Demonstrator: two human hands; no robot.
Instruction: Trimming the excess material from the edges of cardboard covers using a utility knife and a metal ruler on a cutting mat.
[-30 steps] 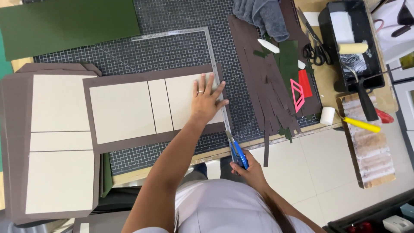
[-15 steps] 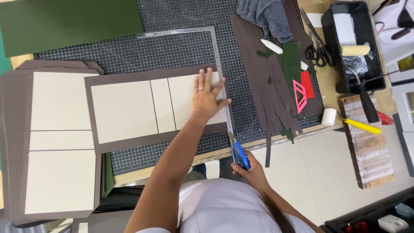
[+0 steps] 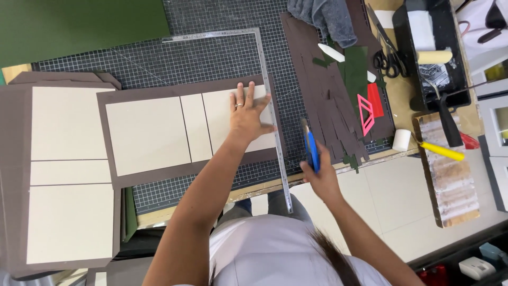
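The left hand (image 3: 247,114) lies flat, fingers spread, on the right end of a brown sheet (image 3: 143,175) with three pale boards (image 3: 148,135) stuck on it. The sheet rests on a dark cutting mat (image 3: 211,58) on the bench (image 3: 402,95). The fingertips touch a long metal ruler (image 3: 275,137) that runs near to far along the sheet's right edge.

The right hand (image 3: 317,177) is just right of the ruler, near the bench's near edge. Its grip is closed around a blue knife (image 3: 312,148) that points far, held a little off the ruler. I cannot tell if the blade is out.

What could go wrong? The left fingers sit right at the ruler's edge (one seems to lie over it). If the knife runs along that edge, it could nick a fingertip. The hand presses only near the far half of the ruler, so the near end, which hangs past the mat, could swing and make the cut crooked. The sheet could also slide on the mat if the press is too light.

To the right lie loose brown strips (image 3: 328,100), green scraps (image 3: 357,71), scissors (image 3: 386,55) and a yellow-handled roller (image 3: 423,145). An elbow bump could knock these off.
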